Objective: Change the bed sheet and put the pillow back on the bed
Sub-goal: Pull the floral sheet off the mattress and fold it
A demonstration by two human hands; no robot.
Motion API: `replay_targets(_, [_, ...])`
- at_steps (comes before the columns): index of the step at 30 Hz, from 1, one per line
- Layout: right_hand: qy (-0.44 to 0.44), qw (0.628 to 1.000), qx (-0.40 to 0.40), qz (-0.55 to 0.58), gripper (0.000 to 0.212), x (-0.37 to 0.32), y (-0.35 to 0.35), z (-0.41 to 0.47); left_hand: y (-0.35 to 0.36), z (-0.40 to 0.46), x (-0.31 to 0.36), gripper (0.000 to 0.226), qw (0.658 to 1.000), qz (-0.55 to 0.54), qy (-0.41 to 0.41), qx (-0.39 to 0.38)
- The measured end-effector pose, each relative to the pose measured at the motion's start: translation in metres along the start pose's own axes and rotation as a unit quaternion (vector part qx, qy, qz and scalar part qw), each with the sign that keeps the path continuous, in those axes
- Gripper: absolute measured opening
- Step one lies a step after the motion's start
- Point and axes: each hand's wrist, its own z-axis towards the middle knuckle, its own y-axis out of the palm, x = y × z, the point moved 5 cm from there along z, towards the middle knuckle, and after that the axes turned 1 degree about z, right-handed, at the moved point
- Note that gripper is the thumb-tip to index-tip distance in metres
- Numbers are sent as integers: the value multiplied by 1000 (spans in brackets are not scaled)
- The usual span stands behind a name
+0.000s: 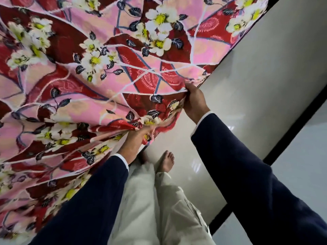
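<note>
A bed sheet [92, 71] in pink and red with white flowers and dark leaves fills the upper left of the view, spread out and rippled. My right hand [194, 101] grips its edge near the middle of the view, fingers curled round the cloth. Lower and to the left, my left hand [136, 140] holds a bunched fold of the same edge; its fingers are mostly hidden under the fabric. Both arms wear dark navy sleeves. The bed itself and any pillow are hidden beneath the sheet or out of view.
A glossy pale tiled floor [256, 85] with dark strips [290, 135] runs along the right. My bare foot [166, 161] and light trousers [159, 209] stand on it, close beside the sheet's edge.
</note>
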Motion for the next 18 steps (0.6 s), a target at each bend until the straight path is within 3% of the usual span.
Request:
replay_targets(3, [-62, 972, -145, -175, 43, -21, 2, -12, 42, 19, 33, 54, 987, -97, -21, -123])
replay_targets(5, [-61, 931, -202, -298, 70, -26, -6, -20, 75, 33, 67, 69, 985, -87, -11, -148])
replay_targets(6, [-76, 907, -208, -357, 77, -29, -12, -21, 92, 39, 82, 60, 986, -86, 2, -140])
replay_targets(7, [-99, 881, -212, -412, 73, -38, -17, -20, 111, 46, 98, 45, 988, -89, 16, -124])
replay_targets(9, [-87, 866, -213, -444, 33, -60, -22, -22, 134, 61, 119, 24, 994, -88, 42, -55])
replay_targets(10, [-48, 885, -212, -412, 12, -70, -27, -20, 139, 71, 122, 22, 994, -93, 48, -23])
replay_targets(13, [51, 957, -124, -259, 20, -96, -50, 3, 138, 88, 130, 22, 991, -132, 31, 11])
replay_targets(16, [103, 991, 33, -77, 36, -119, -77, 47, 138, 88, 143, 21, 991, -112, -2, -72])
replay_targets(18, [96, 995, 41, 0, 52, -137, -73, 76, 138, 87, 141, 36, 989, -38, -10, -146])
